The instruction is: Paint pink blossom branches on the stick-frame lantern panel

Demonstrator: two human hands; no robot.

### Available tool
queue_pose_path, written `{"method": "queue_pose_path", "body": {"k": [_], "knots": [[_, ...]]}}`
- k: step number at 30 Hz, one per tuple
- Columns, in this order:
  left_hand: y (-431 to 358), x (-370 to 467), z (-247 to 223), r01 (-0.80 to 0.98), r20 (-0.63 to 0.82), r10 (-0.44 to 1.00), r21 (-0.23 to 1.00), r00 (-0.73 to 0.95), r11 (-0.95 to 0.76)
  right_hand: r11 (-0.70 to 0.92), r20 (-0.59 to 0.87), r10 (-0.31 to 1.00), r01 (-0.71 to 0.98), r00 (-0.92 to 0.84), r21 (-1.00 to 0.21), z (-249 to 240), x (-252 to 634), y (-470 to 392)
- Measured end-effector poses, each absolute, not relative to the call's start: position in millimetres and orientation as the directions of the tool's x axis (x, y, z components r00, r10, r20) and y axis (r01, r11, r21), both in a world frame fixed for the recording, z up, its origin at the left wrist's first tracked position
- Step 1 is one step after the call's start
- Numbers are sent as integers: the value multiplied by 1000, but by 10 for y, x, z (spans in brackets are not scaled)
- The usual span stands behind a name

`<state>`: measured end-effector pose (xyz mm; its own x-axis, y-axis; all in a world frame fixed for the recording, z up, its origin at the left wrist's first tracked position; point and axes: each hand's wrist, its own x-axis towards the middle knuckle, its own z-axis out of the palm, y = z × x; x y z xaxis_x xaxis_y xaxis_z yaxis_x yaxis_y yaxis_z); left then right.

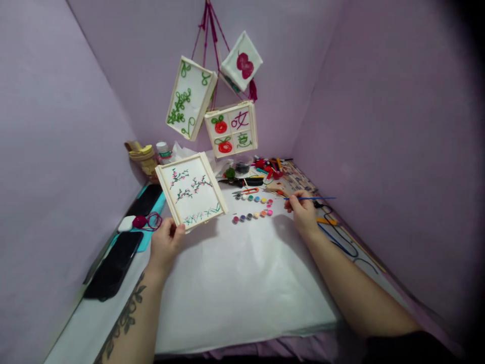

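The left hand (166,241) has its grip closed on the lower left corner of a framed blossom panel (194,189), thumb on the front of the frame. The panel is held up, tilted, to the left of the paint pots (243,218), its painted face turned toward the wearer. It shows three pink-flowered branches above a strip of green leaves and small pink blooms.

The right hand (301,210) is to the right of the paint pots, its grip pinched on a thin blue paintbrush (316,198). The brush lies nearly level, its tip end pointing left, apart from the panel.

The paint pots stand in two short rows on the white-covered worktop (242,283). Just beyond them lie orange-handled snips (250,191) and, farther back, black-handled pliers (252,181). Left of the paint pots, past the left hand, are a black phone (115,265), a small white case (126,224) and a magenta yarn ball (140,221).

Above and behind the paint pots, magenta cords (215,35) carry a green vine panel (190,98), a four-part panel (232,129) with red fruit, and a white square panel (242,61) bearing a magenta shape.
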<state>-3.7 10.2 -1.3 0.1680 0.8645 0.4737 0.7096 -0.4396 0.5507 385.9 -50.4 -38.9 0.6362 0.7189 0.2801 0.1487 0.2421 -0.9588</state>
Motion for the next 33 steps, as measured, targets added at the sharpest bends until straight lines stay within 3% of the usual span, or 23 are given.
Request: {"method": "queue_pose_path", "body": {"k": [10,17,23,30,33], "knots": [[140,-44,-41,748,512,844,497,157,-441,204,99,808,-117,580,-972,-358,3950,-484],[136,-36,-24,765,480,865,499,147,-407,281,258,719,70,646,-957,-387,3907,-476],[147,-29,-13,768,466,874,507,137,-391,277,298,690,140,660,-951,-346,3940,-512],[158,-28,-31,788,469,876,495,111,-365,167,451,713,495,537,-853,-424,3942,-542],[147,-23,-18,779,461,881,510,110,-364,149,486,717,571,500,-807,-431,3935,-552]]}}
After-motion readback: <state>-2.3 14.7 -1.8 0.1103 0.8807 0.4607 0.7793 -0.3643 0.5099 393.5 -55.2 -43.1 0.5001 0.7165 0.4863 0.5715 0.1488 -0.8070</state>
